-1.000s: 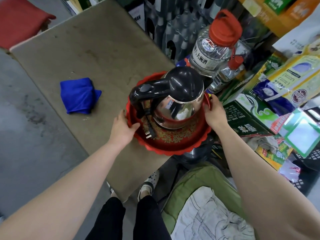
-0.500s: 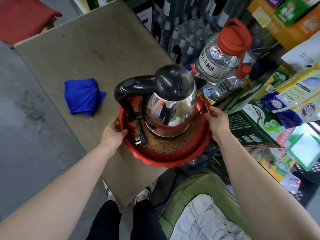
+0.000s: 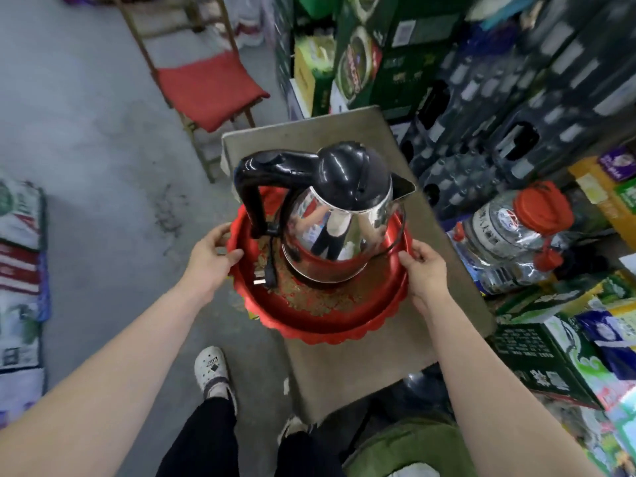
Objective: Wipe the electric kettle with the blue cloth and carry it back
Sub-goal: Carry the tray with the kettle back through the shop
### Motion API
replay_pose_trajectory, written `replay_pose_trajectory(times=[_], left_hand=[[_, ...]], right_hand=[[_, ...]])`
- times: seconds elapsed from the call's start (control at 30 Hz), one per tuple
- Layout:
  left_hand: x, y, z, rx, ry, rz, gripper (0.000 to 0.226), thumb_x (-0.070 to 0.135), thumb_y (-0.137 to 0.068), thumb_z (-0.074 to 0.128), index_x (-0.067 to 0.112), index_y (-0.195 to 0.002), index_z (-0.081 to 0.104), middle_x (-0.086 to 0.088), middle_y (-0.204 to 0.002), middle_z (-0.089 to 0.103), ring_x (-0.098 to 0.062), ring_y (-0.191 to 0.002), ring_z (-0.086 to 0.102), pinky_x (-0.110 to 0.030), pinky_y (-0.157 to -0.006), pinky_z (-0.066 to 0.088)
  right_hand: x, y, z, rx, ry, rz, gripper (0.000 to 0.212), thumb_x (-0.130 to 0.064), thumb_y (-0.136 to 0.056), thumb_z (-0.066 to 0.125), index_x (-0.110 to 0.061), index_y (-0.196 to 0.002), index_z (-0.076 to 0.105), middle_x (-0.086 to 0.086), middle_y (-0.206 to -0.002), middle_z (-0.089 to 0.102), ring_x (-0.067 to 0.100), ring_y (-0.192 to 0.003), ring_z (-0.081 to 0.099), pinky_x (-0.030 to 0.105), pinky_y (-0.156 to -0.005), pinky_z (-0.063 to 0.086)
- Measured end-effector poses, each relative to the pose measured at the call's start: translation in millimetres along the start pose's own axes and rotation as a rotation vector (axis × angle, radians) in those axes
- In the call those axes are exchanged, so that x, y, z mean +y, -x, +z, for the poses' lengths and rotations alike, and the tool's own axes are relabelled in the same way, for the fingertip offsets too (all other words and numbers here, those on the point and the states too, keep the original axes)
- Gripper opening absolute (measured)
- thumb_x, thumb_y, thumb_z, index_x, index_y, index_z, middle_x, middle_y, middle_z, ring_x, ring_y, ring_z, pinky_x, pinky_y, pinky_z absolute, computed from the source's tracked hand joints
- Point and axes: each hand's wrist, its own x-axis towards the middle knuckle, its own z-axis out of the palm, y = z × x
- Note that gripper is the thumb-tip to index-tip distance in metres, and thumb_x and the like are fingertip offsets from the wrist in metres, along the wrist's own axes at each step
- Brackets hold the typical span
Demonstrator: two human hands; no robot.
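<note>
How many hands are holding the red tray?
2. The left hand grips the left rim of the red tray, and the right hand grips its right rim. The kettle stands on the tray between them.

Steel kettle (image 3: 344, 232), black lid and handle, upright on red tray (image 3: 330, 321)

I'm in a shop storeroom: beside my table (image 3: 361, 359) stand stacked bottle crates (image 3: 516, 108) (dark ones), printed goods cartons (image 3: 537, 356).
</note>
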Motion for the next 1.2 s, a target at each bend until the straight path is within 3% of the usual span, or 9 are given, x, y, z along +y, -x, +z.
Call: replay_pose_trajectory(times=[0.1,0.27,0.43,0.53,0.7,0.8,0.93,1.03,1.2], left_hand=[[7.1,-13.9,-60.1,0.053,0.057,-0.015,0.051,-0.011,-0.091,0.056,0.014,-0.135,0.056,-0.001,-0.090,0.063,-0.020,-0.077,0.058,-0.032,-0.067,0.052],[20.9,-46.7,-168.0,0.119,0.137,-0.031,0.051,-0.012,-0.093,0.052,0.016,-0.136,0.056,0.008,-0.090,0.061,-0.015,-0.076,0.060,-0.033,-0.073,0.054],[36.8,-92.3,-277.8,0.196,0.136,-0.037,0.052,-0.013,-0.093,0.051,0.016,-0.135,0.056,0.009,-0.088,0.061,-0.007,-0.065,0.065,-0.021,-0.056,0.057],[44.2,-122.5,-328.7,0.235,0.145,-0.049,0.053,-0.014,-0.092,0.049,0.015,-0.136,0.056,0.007,-0.089,0.061,0.005,-0.048,0.063,-0.013,-0.046,0.053],[68.2,-185.1,-390.7,0.252,0.193,-0.055,0.054,-0.013,-0.093,0.050,0.014,-0.140,0.053,-0.009,-0.108,0.060,-0.013,-0.067,0.064,-0.015,-0.047,0.055],[86.7,-235.0,-419.4,0.258,0.197,-0.042,0.054,-0.013,-0.093,0.050,0.014,-0.140,0.054,-0.004,-0.096,0.061,-0.005,-0.054,0.066,-0.015,-0.044,0.053],[123.2,-303.7,-453.5,0.293,0.219,-0.030,0.053,-0.014,-0.094,0.049,0.010,-0.140,0.052,-0.002,-0.085,0.058,0.002,-0.043,0.062,-0.013,-0.042,0.051],[154.5,-356.8,-481.4,0.336,0.238,-0.022,0.051,-0.014,-0.094,0.048,0.010,-0.138,0.053,-0.001,-0.082,0.056,0.002,-0.042,0.062,-0.013,-0.042,0.050],[200.4,-461.2,-543.8,0.390,0.257,-0.025,0.052,-0.012,-0.094,0.051,0.010,-0.141,0.052,-0.005,-0.093,0.059,-0.018,-0.068,0.061,-0.016,-0.048,0.056]], right_hand=[[-22.7,18.7,60.2,-0.062,0.011,-0.022,0.026,0.002,-0.098,0.060,-0.023,-0.103,0.067,0.010,-0.101,0.075,0.022,-0.079,0.071,0.031,-0.071,0.063],[-53.0,41.6,179.2,-0.127,0.031,-0.041,0.024,0.001,-0.097,0.061,-0.013,-0.114,0.068,0.008,-0.095,0.075,0.021,-0.075,0.073,0.033,-0.073,0.064],[-77.1,60.1,301.8,-0.189,0.030,-0.030,0.022,0.002,-0.097,0.060,-0.012,-0.113,0.068,0.009,-0.100,0.073,0.025,-0.088,0.072,0.039,-0.084,0.062],[-97.4,63.8,362.4,-0.214,0.049,-0.055,0.022,0.003,-0.097,0.060,-0.008,-0.115,0.066,0.008,-0.096,0.072,0.022,-0.083,0.070,0.027,-0.073,0.063],[-138.7,41.1,452.9,-0.258,0.068,-0.108,0.020,0.006,-0.095,0.060,-0.011,-0.105,0.066,0.006,-0.092,0.071,0.024,-0.088,0.068,0.035,-0.082,0.060],[-166.3,18.2,505.0,-0.264,0.082,-0.139,0.022,0.006,-0.095,0.060,-0.006,-0.113,0.064,0.007,-0.092,0.069,0.023,-0.081,0.067,0.026,-0.070,0.060],[-204.0,-24.3,579.2,-0.287,0.119,-0.167,0.021,0.002,-0.095,0.062,-0.010,-0.112,0.066,0.014,-0.104,0.073,0.027,-0.091,0.069,0.039,-0.084,0.060],[-244.7,-59.3,644.3,-0.325,0.159,-0.190,0.021,0.002,-0.094,0.062,-0.016,-0.102,0.066,0.010,-0.098,0.073,0.026,-0.088,0.069,0.041,-0.084,0.059],[-325.4,-109.8,757.5,-0.346,0.167,-0.255,0.023,0.005,-0.091,0.063,-0.009,-0.108,0.067,0.007,-0.089,0.071,0.019,-0.074,0.066,0.030,-0.069,0.060]])
